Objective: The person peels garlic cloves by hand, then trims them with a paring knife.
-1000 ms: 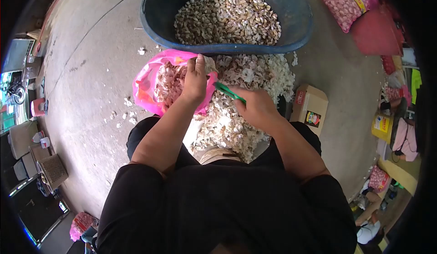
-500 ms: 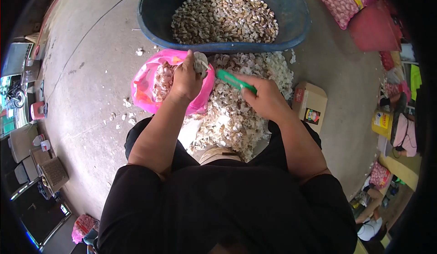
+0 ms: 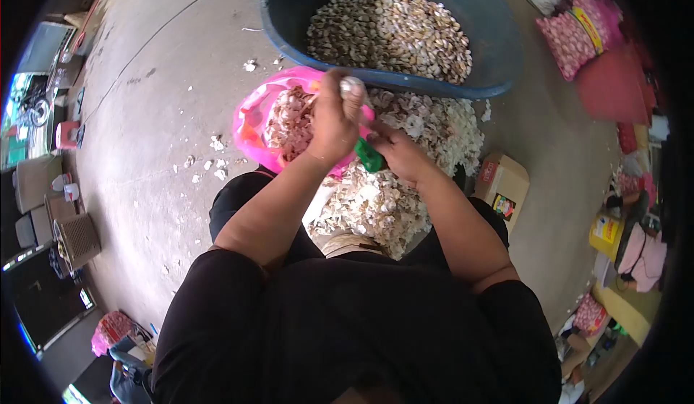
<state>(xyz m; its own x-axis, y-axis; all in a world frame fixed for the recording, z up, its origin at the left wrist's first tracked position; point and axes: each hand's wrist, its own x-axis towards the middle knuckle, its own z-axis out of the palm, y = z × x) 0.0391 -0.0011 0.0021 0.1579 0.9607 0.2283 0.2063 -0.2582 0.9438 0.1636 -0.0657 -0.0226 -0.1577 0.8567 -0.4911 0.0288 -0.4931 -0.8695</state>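
Green tool [image 3: 371, 158] sits in the right hand [image 3: 402, 155], fingers curled; the left hand [image 3: 335, 120] clasps a whitish bulb [image 3: 351, 84].

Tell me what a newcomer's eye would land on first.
The bright pink bag beside the left hand likely grabs attention first. Next comes the big blue tub at the top, holding heaped cloves. The green tool in the right hand stands out against pale skins.

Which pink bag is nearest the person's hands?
The open pink bag by the left hand; the other pink bags lie farther out, toward the picture's edges.
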